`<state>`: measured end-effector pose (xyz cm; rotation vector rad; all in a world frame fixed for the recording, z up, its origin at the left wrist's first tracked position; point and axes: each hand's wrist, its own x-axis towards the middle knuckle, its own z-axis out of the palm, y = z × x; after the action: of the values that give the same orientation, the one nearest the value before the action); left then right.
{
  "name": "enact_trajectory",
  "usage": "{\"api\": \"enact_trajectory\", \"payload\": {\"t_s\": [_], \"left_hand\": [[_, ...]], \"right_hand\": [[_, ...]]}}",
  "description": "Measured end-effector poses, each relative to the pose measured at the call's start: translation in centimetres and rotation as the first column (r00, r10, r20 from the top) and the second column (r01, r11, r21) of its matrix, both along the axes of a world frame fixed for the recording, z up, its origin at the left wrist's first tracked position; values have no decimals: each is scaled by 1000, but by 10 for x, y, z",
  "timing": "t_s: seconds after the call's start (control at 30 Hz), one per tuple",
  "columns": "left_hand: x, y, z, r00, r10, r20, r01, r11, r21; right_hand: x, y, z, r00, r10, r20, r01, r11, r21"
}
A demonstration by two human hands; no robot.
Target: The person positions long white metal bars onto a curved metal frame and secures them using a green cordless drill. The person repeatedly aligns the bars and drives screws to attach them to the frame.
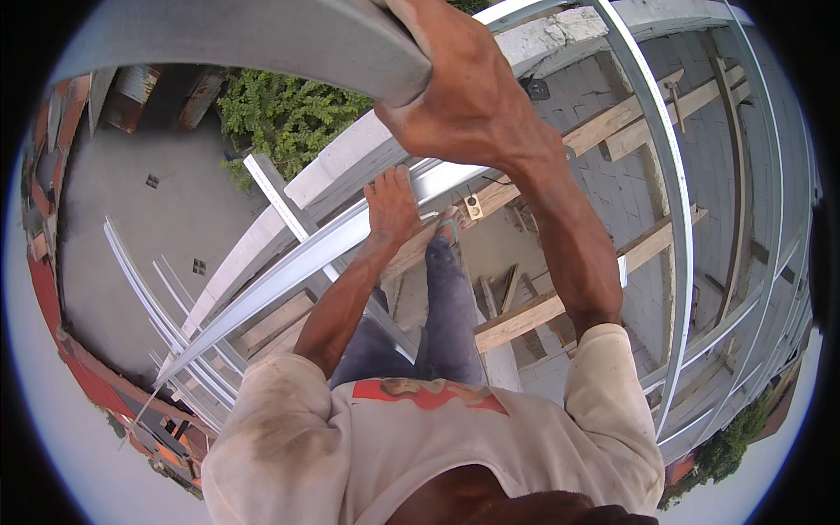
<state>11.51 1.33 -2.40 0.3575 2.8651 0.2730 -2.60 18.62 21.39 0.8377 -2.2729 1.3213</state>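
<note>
From the head camera, looking down past my chest, my right hand (464, 96) is wrapped over the edge of a grey steel channel (262, 39) that sweeps across the top of the picture close to the lens; the fingers curl out of sight behind the metal, so I see only the back of the hand and the wrist. Lower down, my left hand (391, 206) lies flat with the fingers together on a second long steel channel (289, 267), which runs slantwise from lower left up toward the block wall top (350, 166). I judge these sections light for their length but whippy, smooth and sharp along the folded edges, so best held around the flange near a support. My legs and one sandalled foot (448, 229) stand among timber beams (525, 315), with more metal lengths (149, 306) lying on the concrete yard below. Both channels run out of view, and what my foot rests on is hard to make out.
</note>
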Motion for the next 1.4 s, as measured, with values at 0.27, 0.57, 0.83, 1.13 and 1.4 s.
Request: {"api": "enact_trajectory", "payload": {"t_s": [0.27, 0.57, 0.83, 1.13, 1.4], "left_hand": [[5, 5, -4, 1000, -21, 17, 20, 999, 51], [-2, 3, 13, 999, -42, 29, 40, 996, 80], [32, 4, -2, 999, -25, -28, 28, 994, 107], [43, -10, -26, 987, -134, 85, 142, 986, -88], [59, -22, -42, 950, 9, 312, -240, 659, 713]], "right_hand": [[118, -149, -113, 928, 296, 226, -372, 771, 517], [-41, 133, -10, 818, -261, 512, 427, 872, -238], [-13, 297, -131, 787, 10, 617, 549, 448, -706], [58, -89, -24, 989, 96, 113, -119, 969, 218], [97, -123, -55, 979, 153, 132, -186, 939, 291]]}}
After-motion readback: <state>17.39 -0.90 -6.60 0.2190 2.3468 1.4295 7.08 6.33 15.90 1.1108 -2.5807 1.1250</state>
